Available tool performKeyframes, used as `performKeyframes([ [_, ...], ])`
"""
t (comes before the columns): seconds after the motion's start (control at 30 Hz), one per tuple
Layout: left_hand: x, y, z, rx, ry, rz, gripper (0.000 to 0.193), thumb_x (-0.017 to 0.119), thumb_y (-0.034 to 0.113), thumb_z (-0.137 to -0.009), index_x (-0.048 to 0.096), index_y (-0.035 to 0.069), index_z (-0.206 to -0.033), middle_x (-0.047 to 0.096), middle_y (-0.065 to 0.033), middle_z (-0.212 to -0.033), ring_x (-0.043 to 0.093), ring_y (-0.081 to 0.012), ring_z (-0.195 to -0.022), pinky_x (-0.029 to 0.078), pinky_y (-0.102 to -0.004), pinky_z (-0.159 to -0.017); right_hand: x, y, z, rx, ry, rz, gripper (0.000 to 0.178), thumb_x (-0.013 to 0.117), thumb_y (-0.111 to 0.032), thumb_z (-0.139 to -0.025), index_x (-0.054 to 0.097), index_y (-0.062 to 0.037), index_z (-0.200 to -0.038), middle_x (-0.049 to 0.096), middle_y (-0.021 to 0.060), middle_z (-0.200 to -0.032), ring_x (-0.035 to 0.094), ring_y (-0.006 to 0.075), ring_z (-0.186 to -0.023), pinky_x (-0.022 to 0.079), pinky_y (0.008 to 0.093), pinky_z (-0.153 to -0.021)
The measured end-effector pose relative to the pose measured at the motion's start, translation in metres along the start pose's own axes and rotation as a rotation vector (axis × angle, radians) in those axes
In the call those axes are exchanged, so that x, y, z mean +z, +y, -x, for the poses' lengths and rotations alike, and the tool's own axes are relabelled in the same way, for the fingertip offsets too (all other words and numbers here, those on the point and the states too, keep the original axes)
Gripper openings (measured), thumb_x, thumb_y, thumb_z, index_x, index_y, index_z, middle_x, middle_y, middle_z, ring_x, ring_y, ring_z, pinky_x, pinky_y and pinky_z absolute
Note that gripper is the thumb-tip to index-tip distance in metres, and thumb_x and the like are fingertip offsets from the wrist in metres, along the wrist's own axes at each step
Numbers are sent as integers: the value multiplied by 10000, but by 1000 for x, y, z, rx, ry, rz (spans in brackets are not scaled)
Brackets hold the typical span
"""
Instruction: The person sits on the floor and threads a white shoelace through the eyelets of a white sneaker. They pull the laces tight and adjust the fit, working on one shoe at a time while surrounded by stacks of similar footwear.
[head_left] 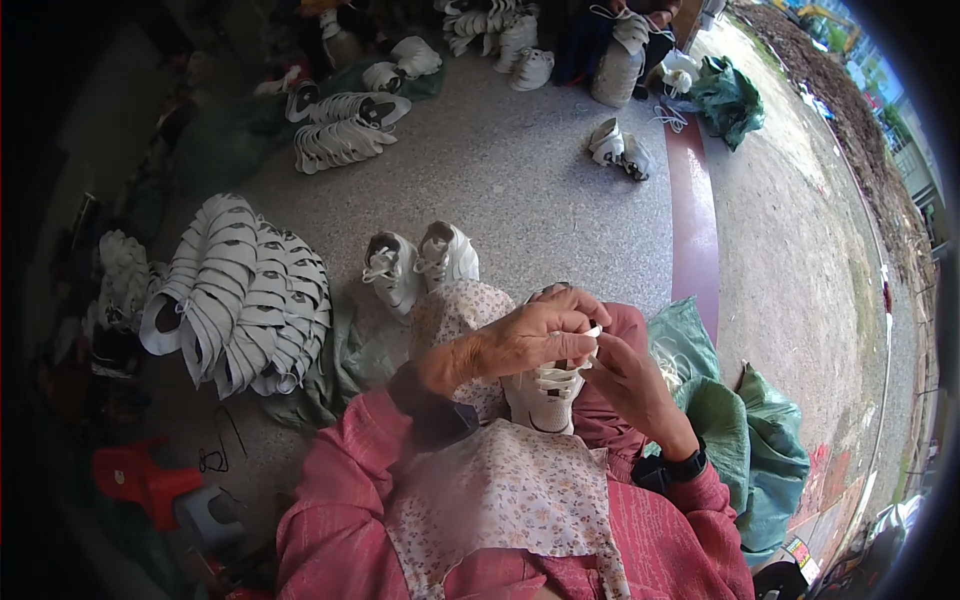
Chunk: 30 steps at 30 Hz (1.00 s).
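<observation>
A white sneaker point(545, 403) rests in my lap, its toe toward me and its laced front facing up. Over its opening, my left hand point(540, 332) is closed, thumb and fingers pinching at the top of the shoe. My right hand point(632, 378) meets it from the other side, its fingertips pinched by the lacing. A short white strip, seemingly a shoelace point(596, 331), shows between the fingertips. The fingers hide most of the opening. Just beyond my knee stands a pair of laced white sneakers point(418, 268) on the floor.
Nested white shoe uppers point(245, 295) are stacked at left, with another stack point(345, 130) farther off. A red stool point(145, 482) is at lower left. Green sacks point(765, 450) lie at my right, white laces point(665, 365) on one. Another person's hand point(660, 15) works at the far side.
</observation>
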<state>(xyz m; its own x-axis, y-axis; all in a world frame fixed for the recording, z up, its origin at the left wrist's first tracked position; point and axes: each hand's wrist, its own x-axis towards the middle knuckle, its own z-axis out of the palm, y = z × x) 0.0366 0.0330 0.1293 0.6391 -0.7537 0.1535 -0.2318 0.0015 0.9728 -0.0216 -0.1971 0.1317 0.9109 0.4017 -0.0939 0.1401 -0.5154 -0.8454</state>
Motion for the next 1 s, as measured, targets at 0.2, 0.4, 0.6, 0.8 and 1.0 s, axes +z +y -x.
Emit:
performKeyframes([
  [0.2,-3,37,-25,240,-48,-258,199,663,240,-983,694,45,-961,576,-98,-1237,512,-242,-1220,390,-392,-1053,8,2,-4,-152,-233,-287,239,664,-76,-980,643,21,-1197,709,65,-943,650,106,-885,518,314,-761],
  [0.4,-13,34,-19,189,125,-201,167,650,164,-989,685,53,-1110,604,-79,-1180,566,-216,-1151,442,-360,-1006,-24,-32,-2,-64,-170,-543,170,632,-86,-1012,712,8,-1128,696,23,-990,623,77,-891,509,246,-786],
  [0.6,-10,3,-8,-104,231,-157,190,655,110,-980,672,56,-1161,624,-40,-1032,614,-154,-987,490,-313,-900,-57,-46,-3,28,-42,-616,141,658,-91,-996,722,-2,-1083,637,-12,-874,474,28,-691,382,209,-585],
  [0.8,12,-19,-17,-92,52,-298,297,817,232,-795,707,91,-1032,599,-37,-823,602,-183,-741,488,-350,-721,-60,-55,-8,-81,-123,-623,164,677,-113,-984,721,19,-1070,680,11,-936,562,62,-819,460,230,-718],
  [1.0,19,-24,10,-139,488,-218,213,654,227,-978,615,67,-843,514,36,-670,505,-112,-609,401,-288,-561,-87,-50,18,-191,-84,-599,198,654,-130,-994,723,53,-1026,677,57,-903,613,113,-752,473,245,-673],
])
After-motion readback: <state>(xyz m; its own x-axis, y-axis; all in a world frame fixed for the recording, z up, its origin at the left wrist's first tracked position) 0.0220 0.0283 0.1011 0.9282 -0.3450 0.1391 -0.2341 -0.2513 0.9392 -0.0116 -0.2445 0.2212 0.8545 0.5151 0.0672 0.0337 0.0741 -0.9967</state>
